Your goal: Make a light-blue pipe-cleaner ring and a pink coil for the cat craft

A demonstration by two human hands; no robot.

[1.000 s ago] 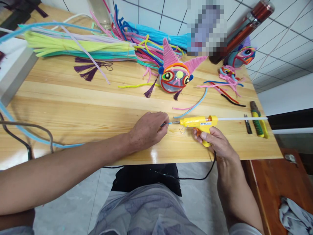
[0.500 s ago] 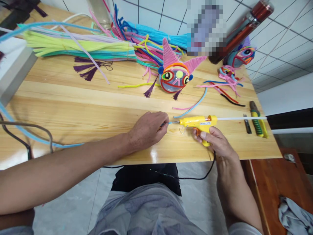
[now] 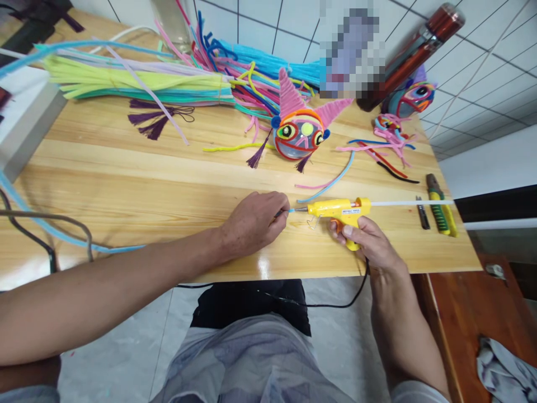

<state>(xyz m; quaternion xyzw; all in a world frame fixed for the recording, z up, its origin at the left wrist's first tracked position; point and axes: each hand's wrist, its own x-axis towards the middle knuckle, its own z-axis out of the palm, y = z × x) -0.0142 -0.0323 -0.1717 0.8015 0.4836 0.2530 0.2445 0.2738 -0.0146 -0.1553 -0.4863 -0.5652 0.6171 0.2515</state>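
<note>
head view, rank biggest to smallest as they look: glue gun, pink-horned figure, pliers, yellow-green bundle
1. Yellow-green bundle
2. Pink-horned figure
3. Glue gun, not counting its white stick
4. Pliers

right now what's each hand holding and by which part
Right hand: yellow glue gun, by its handle. Left hand: thin blue piece, near its end; rest hidden.

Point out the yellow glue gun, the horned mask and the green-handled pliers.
Yellow glue gun [image 3: 335, 207]: head view, on the side of its barrel.
Horned mask [image 3: 298, 141]: head view, on the face below the eyes.
Green-handled pliers [image 3: 439, 216]: head view, on the green handle.
</note>
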